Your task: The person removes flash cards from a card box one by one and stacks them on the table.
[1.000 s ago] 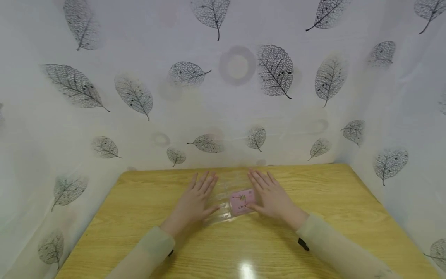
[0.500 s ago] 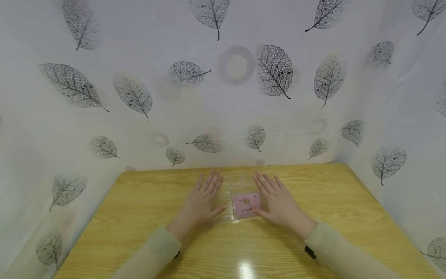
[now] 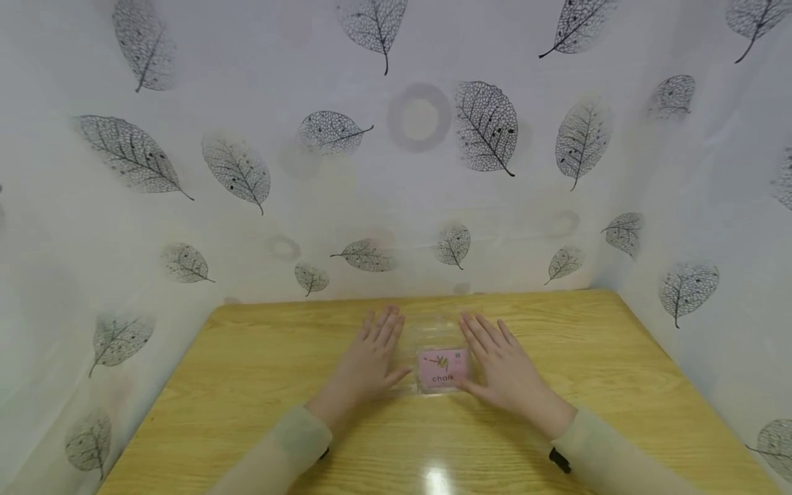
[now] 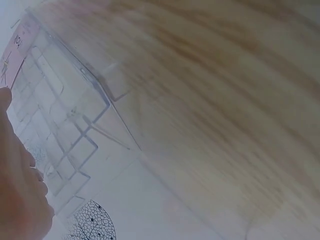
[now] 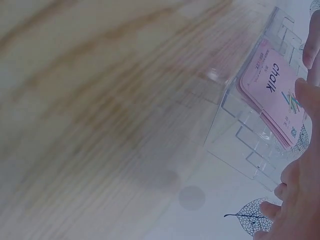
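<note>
A clear plastic organizer with stepped dividers lies on the table between my hands. In it sits a stack of pink flashcards; the top one reads "chalk" with a drawing of coloured sticks. My left hand lies along the organizer's left side, fingers straight and pointing away, thumb reaching toward the cards. On the other side, my right hand lies with straight fingers, its thumb over the lower right corner of the top card. Whether that thumb presses or just rests there I cannot tell. Neither palm is visible.
The wooden table extends on both sides and toward me. Behind it hangs a pale curtain printed with dark leaves, which also closes in both sides. A light reflection shows near the front edge.
Both hands and the organizer with the flashcards have shifted right and slightly toward me. The organizer has turned from a slant to nearly square with the table.
</note>
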The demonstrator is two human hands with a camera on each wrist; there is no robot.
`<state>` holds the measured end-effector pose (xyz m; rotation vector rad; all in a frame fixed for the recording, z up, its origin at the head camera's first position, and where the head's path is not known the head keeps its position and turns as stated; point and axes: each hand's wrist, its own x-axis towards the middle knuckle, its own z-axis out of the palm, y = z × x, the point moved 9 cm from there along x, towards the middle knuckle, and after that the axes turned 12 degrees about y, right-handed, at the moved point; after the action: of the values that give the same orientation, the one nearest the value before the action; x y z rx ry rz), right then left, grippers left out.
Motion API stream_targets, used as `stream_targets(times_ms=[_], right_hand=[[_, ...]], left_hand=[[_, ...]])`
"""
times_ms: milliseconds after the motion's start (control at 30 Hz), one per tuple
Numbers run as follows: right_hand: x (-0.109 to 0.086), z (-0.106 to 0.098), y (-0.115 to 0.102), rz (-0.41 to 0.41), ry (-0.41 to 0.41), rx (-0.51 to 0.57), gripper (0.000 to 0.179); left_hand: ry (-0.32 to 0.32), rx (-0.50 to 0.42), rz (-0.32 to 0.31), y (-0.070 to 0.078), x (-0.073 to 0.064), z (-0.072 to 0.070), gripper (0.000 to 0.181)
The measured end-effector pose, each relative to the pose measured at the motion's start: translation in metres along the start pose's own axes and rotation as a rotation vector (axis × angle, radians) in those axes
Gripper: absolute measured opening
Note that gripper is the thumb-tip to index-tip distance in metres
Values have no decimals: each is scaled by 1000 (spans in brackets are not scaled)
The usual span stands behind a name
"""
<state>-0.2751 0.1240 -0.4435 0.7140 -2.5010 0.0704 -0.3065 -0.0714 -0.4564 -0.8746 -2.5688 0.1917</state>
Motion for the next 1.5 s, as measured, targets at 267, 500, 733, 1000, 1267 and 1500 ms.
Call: stream_targets(times_ms=[267, 500, 733, 1000, 1267, 1500], right_hand=[[-7, -4, 1, 21, 15, 39, 107], [-11, -8, 2, 23, 10, 28, 104], [-12, -7, 3, 41, -12, 29, 106], [-18, -5, 0, 48, -45, 33, 107], [-20, -4, 0, 50, -26, 35, 109], [-20, -4, 0, 51, -20, 38, 108]], left_hand=[[30, -15, 8, 8, 9, 0, 92], [24, 31, 15, 11, 16, 2, 94], [10, 101, 23, 15, 16, 6, 97], [59, 240, 79, 19, 7, 12, 96], [75, 196, 106, 19, 4, 9, 97], [112, 146, 128, 16, 3, 7, 100]])
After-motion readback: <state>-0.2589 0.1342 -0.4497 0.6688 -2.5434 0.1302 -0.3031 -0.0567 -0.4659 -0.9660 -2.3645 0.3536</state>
